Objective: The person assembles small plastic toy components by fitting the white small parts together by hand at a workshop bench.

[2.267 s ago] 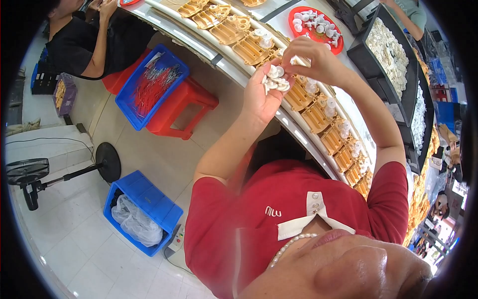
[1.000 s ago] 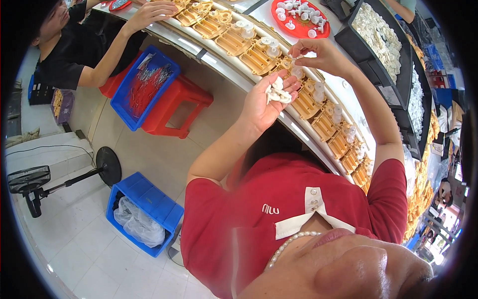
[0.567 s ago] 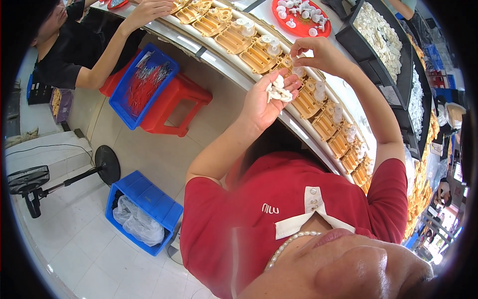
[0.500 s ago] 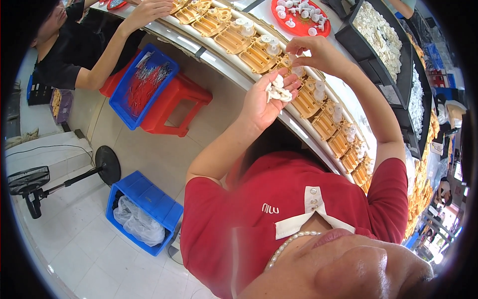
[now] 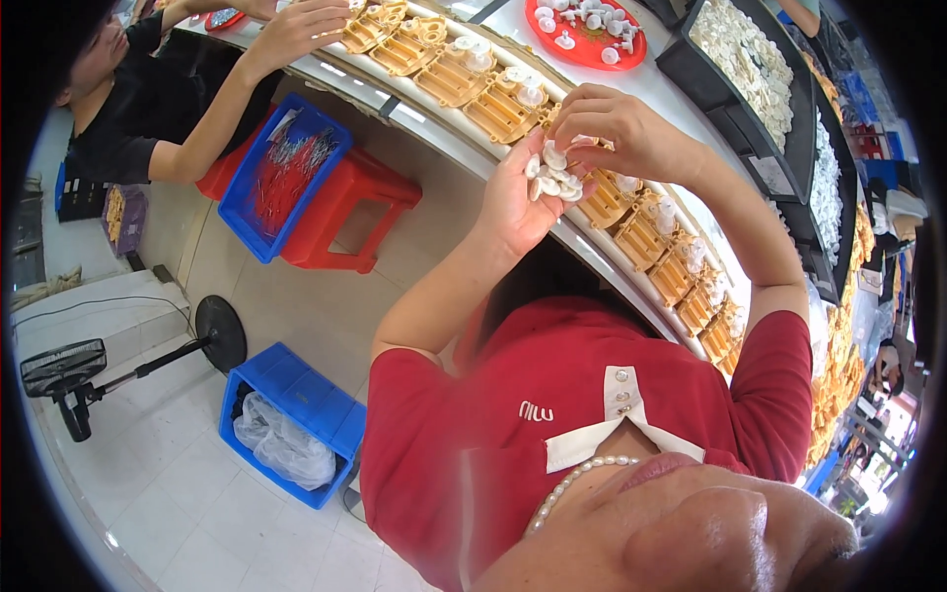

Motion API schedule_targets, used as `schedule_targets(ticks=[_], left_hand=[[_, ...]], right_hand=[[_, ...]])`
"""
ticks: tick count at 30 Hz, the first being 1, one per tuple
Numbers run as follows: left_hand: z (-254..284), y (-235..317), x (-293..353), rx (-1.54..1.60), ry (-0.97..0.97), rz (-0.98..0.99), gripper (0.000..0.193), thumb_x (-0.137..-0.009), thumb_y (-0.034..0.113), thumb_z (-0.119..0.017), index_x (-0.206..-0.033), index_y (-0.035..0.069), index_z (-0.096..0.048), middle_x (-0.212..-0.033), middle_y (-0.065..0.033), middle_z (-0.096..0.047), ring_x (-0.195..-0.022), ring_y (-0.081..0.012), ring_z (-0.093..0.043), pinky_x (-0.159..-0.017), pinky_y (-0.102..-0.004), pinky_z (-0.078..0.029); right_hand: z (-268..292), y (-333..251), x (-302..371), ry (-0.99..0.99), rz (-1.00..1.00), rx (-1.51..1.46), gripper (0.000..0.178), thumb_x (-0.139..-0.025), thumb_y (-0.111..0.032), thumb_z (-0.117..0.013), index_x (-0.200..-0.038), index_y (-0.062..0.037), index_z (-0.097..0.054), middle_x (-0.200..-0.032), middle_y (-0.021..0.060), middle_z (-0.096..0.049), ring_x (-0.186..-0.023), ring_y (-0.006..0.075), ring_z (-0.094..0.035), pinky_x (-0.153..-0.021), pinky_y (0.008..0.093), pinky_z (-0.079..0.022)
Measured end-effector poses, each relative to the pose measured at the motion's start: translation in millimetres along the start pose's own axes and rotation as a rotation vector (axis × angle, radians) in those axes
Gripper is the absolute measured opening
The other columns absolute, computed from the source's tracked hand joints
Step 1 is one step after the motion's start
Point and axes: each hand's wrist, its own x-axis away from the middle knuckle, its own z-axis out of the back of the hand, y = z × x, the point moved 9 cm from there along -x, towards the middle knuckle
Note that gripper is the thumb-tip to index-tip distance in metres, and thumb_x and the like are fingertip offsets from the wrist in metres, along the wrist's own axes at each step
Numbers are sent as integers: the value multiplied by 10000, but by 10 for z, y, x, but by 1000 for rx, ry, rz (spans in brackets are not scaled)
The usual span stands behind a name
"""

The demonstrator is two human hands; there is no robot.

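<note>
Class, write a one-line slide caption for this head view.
Left hand cups small white caps while right hand picks one above a row of tan fixtures.

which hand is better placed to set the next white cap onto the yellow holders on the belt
Probably the right hand. Its fingertips pinch at the pile of white caps and it hangs directly over the yellow holders. The left hand is cupped palm-up, full of caps, so it serves as the supply.

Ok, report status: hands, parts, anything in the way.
Left hand cupped, holding small white parts. Right hand pinching at that pile. Orange holders lined along belt beneath; nothing between hands and them.
</note>
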Motion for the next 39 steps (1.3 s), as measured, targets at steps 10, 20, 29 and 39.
schedule_targets(ticks=[10, 20, 29, 39], left_hand=[[-221, -352, -178, 84, -157, 71, 389, -979, 326, -331, -1208, 45, -472, -1165, -124, -546, -1050, -254, -537, -882, -456, -459], [-161, -661, -200, -10, 56, 95, 375, -975, 298, -369, -1159, -13, -470, -1098, -135, -559, -1001, -240, -579, -869, -403, -490], [-86, -786, -135, -25, 51, 141, 463, -951, 276, -432, -1273, -52, -381, -1239, -182, -477, -1150, -312, -486, -959, -430, -421], [98, -734, -169, -17, 66, 130, 488, -945, 259, -451, -1275, -86, -352, -1237, -206, -466, -1138, -329, -492, -965, -432, -419]], right_hand=[[176, 32, 434, 16, 7, 146, 297, -692, -30, -697, -975, -65, -615, -900, 81, -575, -888, 258, -560, -755, 345, -478], [161, 253, 957, 66, -261, 77, 121, -720, -32, -630, -791, -9, -534, -899, 105, -580, -754, 289, -597, -672, 362, -493], [146, 637, 1195, 67, -387, -225, 310, -788, -70, -637, -1097, -53, -616, -997, 83, -581, -953, 195, -560, -828, 314, -437], [-218, 925, 1234, 62, -458, -404, 264, -837, -139, -634, -1088, -60, -623, -1075, 70, -576, -1036, 183, -523, -918, 311, -397]])
